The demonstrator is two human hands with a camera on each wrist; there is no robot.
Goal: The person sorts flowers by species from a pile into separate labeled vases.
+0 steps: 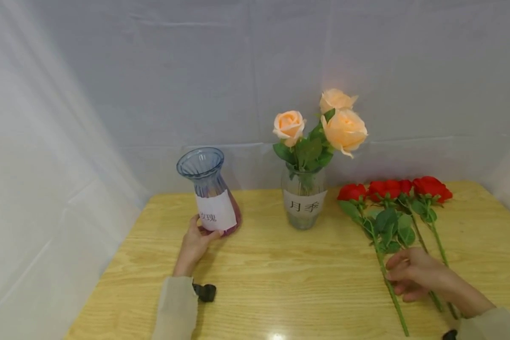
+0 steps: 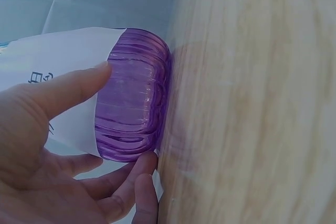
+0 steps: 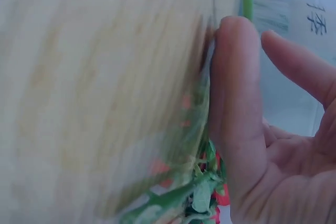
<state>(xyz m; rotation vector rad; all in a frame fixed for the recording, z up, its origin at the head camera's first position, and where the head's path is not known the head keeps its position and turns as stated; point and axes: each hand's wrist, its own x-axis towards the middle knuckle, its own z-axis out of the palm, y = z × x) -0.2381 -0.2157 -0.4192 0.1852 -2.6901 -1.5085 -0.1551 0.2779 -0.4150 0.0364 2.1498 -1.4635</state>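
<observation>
A ribbed blue-purple glass vase with a white paper label stands tilted at the table's back left. My left hand grips its lower part, with the thumb on the label and the fingers under the base. Three red roses lie on the table at the right, stems pointing toward me. My right hand rests on those green stems with its fingers loosely bent. In the right wrist view a finger touches the wood, the thumb stands apart, and nothing is pinched.
A clear labelled vase with three peach roses stands at the back centre, between the two hands. The wooden table has white sheeting behind it and to the left. A black wrist strap shows at my left sleeve.
</observation>
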